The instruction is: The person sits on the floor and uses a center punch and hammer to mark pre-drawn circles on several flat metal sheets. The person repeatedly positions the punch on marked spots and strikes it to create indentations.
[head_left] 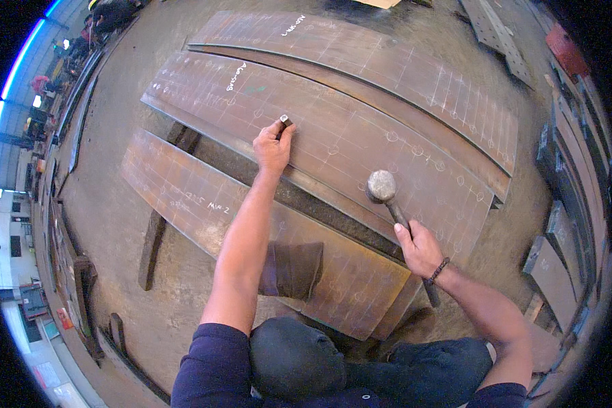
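Around my left hand (273, 148), long brown steel plates occupy the floor. The middle plate (360, 149), marked with chalk lines and circles, extends beneath and beyond it; the far plate (401, 61) lies farther forward. The near plate (350, 275) lies back toward my body, separated from the middle plate by a dark gap that my left forearm crosses. A dark support bar (153, 250) juts out from under the near plate, left of and behind that hand. Well to the right of my right hand (420, 250) stand cut steel pieces (554, 268).

My left thumb and fingers pinch a short metal punch (285, 121) above the middle plate. Its bright end faces up toward my head, its long axis apparently steep; whether its lower end touches steel I cannot tell. My right hand is closed around the handle of a hammer (382, 187). The handle runs diagonally, head forward-left of the hand, round face upward, butt back toward me.
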